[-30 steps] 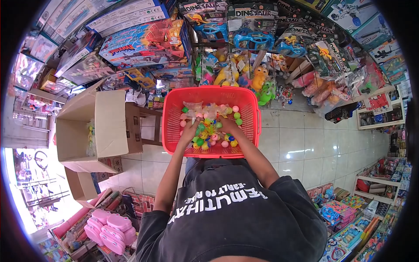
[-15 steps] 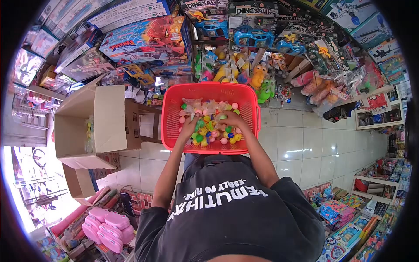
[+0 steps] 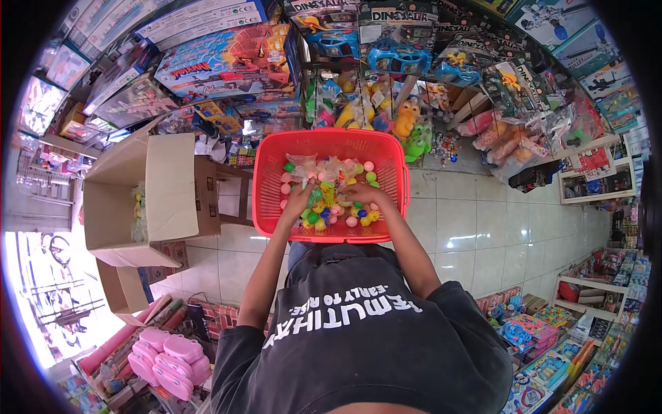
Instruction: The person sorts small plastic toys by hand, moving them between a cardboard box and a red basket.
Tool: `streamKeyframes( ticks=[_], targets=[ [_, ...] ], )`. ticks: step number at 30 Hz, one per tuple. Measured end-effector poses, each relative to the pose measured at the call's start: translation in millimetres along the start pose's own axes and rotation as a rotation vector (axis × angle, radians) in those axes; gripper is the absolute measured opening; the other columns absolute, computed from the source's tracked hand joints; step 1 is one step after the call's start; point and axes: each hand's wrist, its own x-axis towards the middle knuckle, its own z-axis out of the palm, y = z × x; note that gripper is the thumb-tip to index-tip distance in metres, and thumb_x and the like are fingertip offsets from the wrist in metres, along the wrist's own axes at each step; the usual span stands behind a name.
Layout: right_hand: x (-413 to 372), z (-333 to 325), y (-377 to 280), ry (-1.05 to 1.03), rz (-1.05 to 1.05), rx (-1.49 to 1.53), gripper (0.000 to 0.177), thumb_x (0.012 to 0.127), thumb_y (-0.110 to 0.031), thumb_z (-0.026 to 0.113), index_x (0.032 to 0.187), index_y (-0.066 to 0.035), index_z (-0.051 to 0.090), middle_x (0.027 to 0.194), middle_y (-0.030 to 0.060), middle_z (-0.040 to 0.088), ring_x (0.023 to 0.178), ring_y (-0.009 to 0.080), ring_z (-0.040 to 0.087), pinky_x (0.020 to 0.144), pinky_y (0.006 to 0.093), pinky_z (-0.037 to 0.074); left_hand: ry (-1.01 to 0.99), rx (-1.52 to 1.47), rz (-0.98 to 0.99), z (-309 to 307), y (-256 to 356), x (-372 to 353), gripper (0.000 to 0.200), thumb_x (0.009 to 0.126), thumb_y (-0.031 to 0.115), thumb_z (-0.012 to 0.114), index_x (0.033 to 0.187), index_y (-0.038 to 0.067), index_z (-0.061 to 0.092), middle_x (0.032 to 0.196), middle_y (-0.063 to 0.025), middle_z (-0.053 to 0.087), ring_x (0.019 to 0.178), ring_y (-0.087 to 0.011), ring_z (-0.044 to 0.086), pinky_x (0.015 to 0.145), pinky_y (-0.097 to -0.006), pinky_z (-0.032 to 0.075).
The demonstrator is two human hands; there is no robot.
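Balls [image 3: 353, 221] in the red basket [image 3: 331, 138] look light, hard and slippery, so I'd scoop from underneath; left hand [image 3: 298, 201] and right hand [image 3: 363, 194] rest on the pile, fingers half-buried, can't tell what they grip.

A red basket [image 3: 329, 138] holds small coloured balls [image 3: 352, 221] and clear packets [image 3: 303, 164].

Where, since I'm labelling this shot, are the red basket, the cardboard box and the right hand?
red basket [image 3: 331, 143]: head view, far wall.
cardboard box [image 3: 172, 183]: head view, open flap.
right hand [image 3: 362, 194]: head view, back of hand.
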Motion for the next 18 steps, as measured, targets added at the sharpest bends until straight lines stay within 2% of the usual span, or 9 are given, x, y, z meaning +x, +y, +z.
streamKeyframes(
  ticks=[4, 6, 8, 10, 11, 13, 16, 17, 18],
  targets=[
    [17.9, -5.8, 5.6, 0.003, -0.032, 0.103, 0.033, 0.076, -0.029, 0.060, 0.097, -0.004, 0.062, 0.095, 0.0120, 0.063, 0.090, 0.0234, 0.059, 0.080, 0.0292, 0.045, 0.009, 0.040, 0.068, -1.6, -6.0, 2.4, 0.040, 0.092, 0.036, 0.042, 0.102, 0.002, 0.060, 0.095, -0.0058, 0.058, 0.089, -0.0129, 0.052, 0.080, -0.0256, 0.041],
    [14.5, -15.0, -14.9, 0.172, 0.147, -0.005, 0.027, 0.078, -0.026, 0.059, 0.091, -0.003, 0.063, 0.089, 0.0097, 0.065, 0.085, 0.0203, 0.060, 0.075, 0.0291, 0.046, 0.029, 0.040, 0.057, -1.8, -1.8, -1.0, 0.039, 0.092, 0.036, 0.042, 0.102, 0.002, 0.060, 0.094, -0.0056, 0.058, 0.088, -0.0128, 0.053, 0.079, -0.0257, 0.041],
    [23.6, -16.2, -16.8, 0.153, 0.115, -0.044, 0.023, 0.078, -0.022, 0.057, 0.090, -0.003, 0.063, 0.088, 0.0073, 0.065, 0.078, 0.0170, 0.062, 0.071, 0.0283, 0.048, 0.051, 0.040, 0.046, -2.9, -0.5, -1.0, 0.038, 0.092, 0.035, 0.042, 0.101, 0.002, 0.060, 0.093, -0.0055, 0.058, 0.087, -0.0127, 0.053, 0.078, -0.0258, 0.041],
    [30.6, -13.0, -22.4, -0.101, 0.043, 0.090, 0.021, 0.080, -0.019, 0.055, 0.091, -0.002, 0.063, 0.084, 0.0067, 0.064, 0.073, 0.0153, 0.062, 0.067, 0.0273, 0.049, 0.115, 0.067, 0.072, -5.1, -5.8, 1.6, 0.039, 0.092, 0.033, 0.042, 0.097, -0.002, 0.060, 0.087, -0.0095, 0.060, 0.083, -0.0162, 0.055, 0.076, -0.0271, 0.041],
    [31.8, -7.5, -25.4, -0.109, 0.043, 0.091, 0.021, 0.080, -0.019, 0.055, 0.091, -0.002, 0.063, 0.084, 0.0067, 0.064, 0.073, 0.0153, 0.062, 0.067, 0.0273, 0.049, 0.120, 0.066, 0.066, -7.3, -8.5, 2.5, 0.039, 0.092, 0.033, 0.042, 0.097, -0.002, 0.060, 0.087, -0.0095, 0.060, 0.083, -0.0162, 0.055, 0.076, -0.0271, 0.041],
    [26.0, 4.9, -43.8, -0.488, 0.279, 0.274, 0.023, 0.082, -0.020, 0.053, 0.096, -0.003, 0.061, 0.084, 0.0069, 0.064, 0.069, 0.0150, 0.062, 0.063, 0.0270, 0.050, 0.168, -0.014, 0.084, -10.5, -6.3, 0.2, 0.037, 0.092, 0.032, 0.043, 0.097, -0.001, 0.060, 0.085, -0.0086, 0.060, 0.080, -0.0141, 0.054, 0.072, -0.0266, 0.042],
    [25.5, 25.7, -51.9, -0.666, 0.347, 0.211, 0.027, 0.083, -0.022, 0.052, 0.104, -0.005, 0.058, 0.090, 0.0080, 0.063, 0.072, 0.0156, 0.062, 0.062, 0.0281, 0.051, 0.231, -0.071, 0.025, -15.4, 0.1, -5.7, 0.036, 0.091, 0.031, 0.045, 0.096, -0.002, 0.060, 0.081, -0.0073, 0.060, 0.076, -0.0134, 0.054, 0.069, -0.0259, 0.042],
    [26.2, 28.6, -52.7, -0.680, 0.341, 0.188, 0.034, 0.084, -0.024, 0.052, 0.114, -0.009, 0.053, 0.096, 0.0083, 0.061, 0.074, 0.0147, 0.062, 0.064, 0.0286, 0.051, 0.265, -0.074, 0.108, -16.7, -3.5, -4.2, 0.034, 0.091, 0.029, 0.045, 0.094, -0.001, 0.060, 0.076, -0.0040, 0.058, 0.070, -0.0128, 0.053, 0.064, -0.0265, 0.042],
    [27.8, 29.1, -54.0, -0.687, 0.339, 0.186, 0.034, 0.084, -0.024, 0.052, 0.114, -0.009, 0.053, 0.096, 0.0083, 0.061, 0.074, 0.0147, 0.062, 0.064, 0.0286, 0.051, 0.271, -0.075, 0.104, -20.7, -7.6, -2.6, 0.034, 0.091, 0.029, 0.045, 0.094, -0.001, 0.060, 0.076, -0.0040, 0.058, 0.070, -0.0128, 0.053, 0.064, -0.0265, 0.042]
  ],
)
